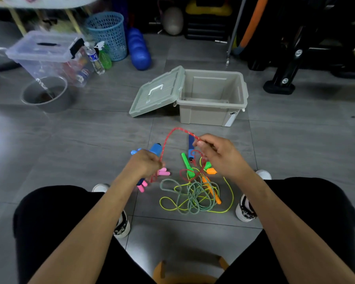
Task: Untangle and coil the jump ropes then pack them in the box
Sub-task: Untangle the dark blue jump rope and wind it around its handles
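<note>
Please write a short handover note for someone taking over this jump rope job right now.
Left hand: grips a blue handle and the red rope.
Right hand: pinches the same red rope, which arcs between both hands.
On the floor between the feet: a tangle of yellow rope, grey-green rope, green and orange handles.
Box: open, nothing seen inside, lid leaning on its left side.
Done: nothing packed yet.
Left: free the red rope, coil every rope, pack them.

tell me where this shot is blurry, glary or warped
Head view: the top left is motion-smeared, blurring the clear lidded bin and blue mesh basket; pale glare sits on the floor tiles at far left; wide-angle distortion bends the edges; the beige box, both hands and the tangled ropes stay fairly sharp.
</note>
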`<state>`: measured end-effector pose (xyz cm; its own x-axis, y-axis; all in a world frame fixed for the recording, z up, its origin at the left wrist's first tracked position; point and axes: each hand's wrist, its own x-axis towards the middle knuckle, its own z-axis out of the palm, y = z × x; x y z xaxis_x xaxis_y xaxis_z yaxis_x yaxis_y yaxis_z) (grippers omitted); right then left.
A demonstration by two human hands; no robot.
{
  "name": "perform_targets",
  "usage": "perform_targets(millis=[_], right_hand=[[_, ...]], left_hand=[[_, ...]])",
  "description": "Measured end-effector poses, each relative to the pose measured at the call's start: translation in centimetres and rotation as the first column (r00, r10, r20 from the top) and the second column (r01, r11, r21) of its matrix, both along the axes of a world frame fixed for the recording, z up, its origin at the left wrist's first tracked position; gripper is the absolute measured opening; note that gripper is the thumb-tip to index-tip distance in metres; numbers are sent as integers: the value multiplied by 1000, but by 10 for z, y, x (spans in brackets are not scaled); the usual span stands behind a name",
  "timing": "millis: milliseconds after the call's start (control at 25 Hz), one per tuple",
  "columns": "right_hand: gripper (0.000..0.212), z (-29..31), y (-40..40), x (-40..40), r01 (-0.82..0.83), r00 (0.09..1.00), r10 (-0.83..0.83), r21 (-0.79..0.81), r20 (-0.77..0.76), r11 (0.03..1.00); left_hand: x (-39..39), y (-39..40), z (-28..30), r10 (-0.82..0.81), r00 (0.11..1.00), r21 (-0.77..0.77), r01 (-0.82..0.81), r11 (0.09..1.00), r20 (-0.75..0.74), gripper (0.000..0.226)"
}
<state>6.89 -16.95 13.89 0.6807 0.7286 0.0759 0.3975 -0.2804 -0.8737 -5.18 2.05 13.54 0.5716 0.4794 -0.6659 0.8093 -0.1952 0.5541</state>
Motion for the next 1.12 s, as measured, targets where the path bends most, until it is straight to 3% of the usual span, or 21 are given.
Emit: perform_targets(millis=[80,160,240,400,480,600,680,720,800,880,920,1000,1120], right_hand=[[20,1,-2,4,-46,991,54,-70,119,997],[24,1,-4,7,-117,966,143,-131,214,984],[25,-2,-3,6,-181,939,216,-149,269,972],[18,-3,-2,1,-182,957,200,-98,210,978],[17,-4,-4,3,-150,974,169,-126,152,981],[19,-16,-12,9,-151,984,174,-340,38,928],[20,-23,-15,11,-135,984,174,-467,41,874],[19,-22,-15,11,-110,988,149,-454,49,884],[18,-12,-13,8,-51,992,83,-312,92,949],[19,0,-9,5,-25,987,52,-182,149,983],[19,3,-9,5,-40,981,69,-158,183,987],[20,5,-7,2,-100,960,135,-151,247,984],[19,2,-6,0,-160,953,191,-144,235,976]], left_hand=[[2,-3,5,-34,991,160,13,987,127,10],[3,-8,11,-20,940,220,-59,974,341,13],[3,-18,16,-104,865,251,-27,968,492,22],[8,-38,8,-367,773,346,203,916,517,13],[11,-37,9,-285,774,348,90,933,566,8],[15,-25,23,26,708,135,-171,976,706,12],[14,-15,24,136,723,83,-259,962,677,13],[12,-9,18,119,799,140,-246,959,589,13],[9,-1,3,1,955,209,-67,976,298,13],[6,-5,-6,-113,988,153,97,983,104,6],[6,-11,-5,-163,981,158,145,977,107,5],[9,-23,2,-235,930,210,179,961,282,19],[10,-37,11,-251,817,218,158,963,519,12]])
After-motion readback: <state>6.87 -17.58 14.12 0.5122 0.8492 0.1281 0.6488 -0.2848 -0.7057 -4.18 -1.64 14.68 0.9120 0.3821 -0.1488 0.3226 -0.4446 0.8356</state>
